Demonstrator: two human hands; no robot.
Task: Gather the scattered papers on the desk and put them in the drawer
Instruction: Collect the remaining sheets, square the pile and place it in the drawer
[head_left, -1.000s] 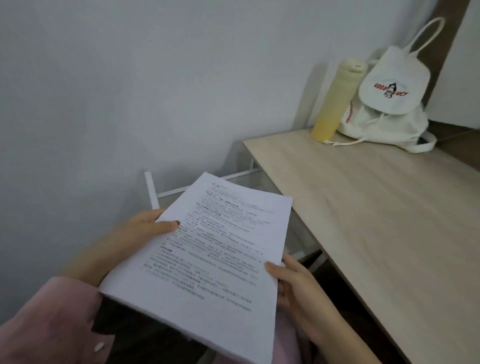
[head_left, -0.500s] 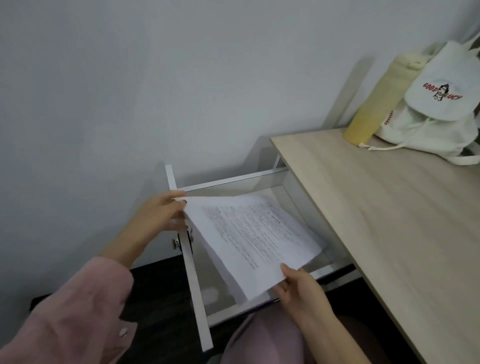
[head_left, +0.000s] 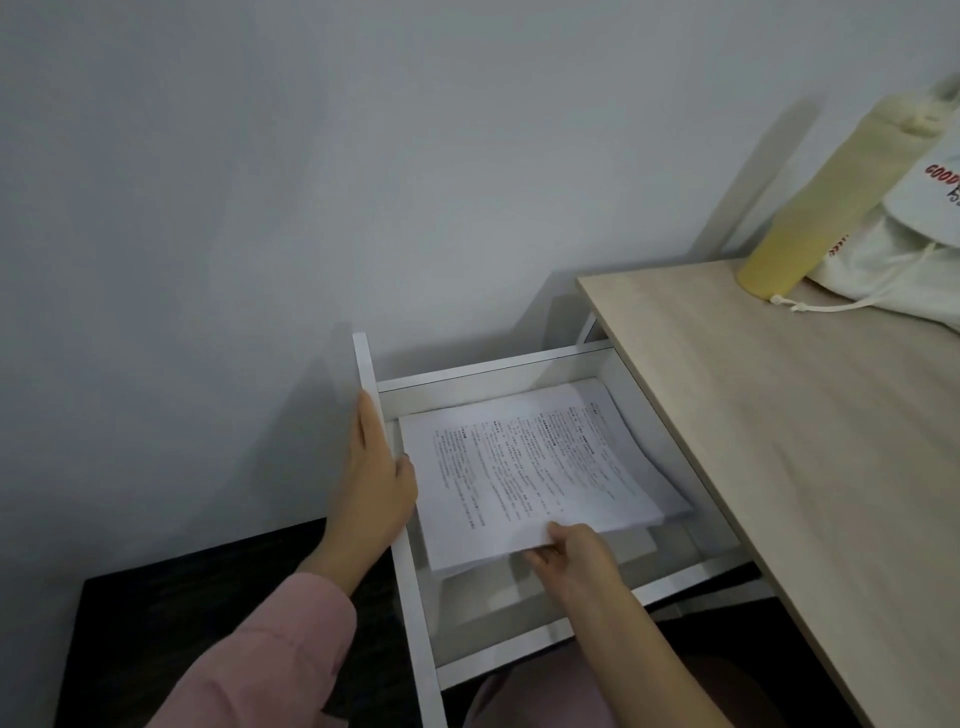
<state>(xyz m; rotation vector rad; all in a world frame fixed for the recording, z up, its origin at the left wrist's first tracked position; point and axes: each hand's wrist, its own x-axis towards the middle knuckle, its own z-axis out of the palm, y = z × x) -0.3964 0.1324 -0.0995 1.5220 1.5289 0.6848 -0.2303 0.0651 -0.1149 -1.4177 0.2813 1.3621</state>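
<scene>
A stack of white printed papers (head_left: 524, 462) lies low inside the open white drawer (head_left: 415, 587), which is pulled out to the left of the wooden desk (head_left: 810, 447). My right hand (head_left: 566, 551) pinches the near edge of the stack, which is lifted slightly there. My left hand (head_left: 376, 478) rests flat along the drawer's front panel, thumb hooked over its inner side, clear of the papers. The far corner of the stack reaches under the desk top.
A tall yellow bottle (head_left: 831, 208) and a white drawstring bag (head_left: 904, 249) stand at the desk's back corner. A grey wall is close behind the drawer. A dark low surface (head_left: 182, 623) lies left of the drawer.
The papers went from held up in front of me down into the drawer. My left hand released the stack and moved onto the drawer front; my right hand kept its hold.
</scene>
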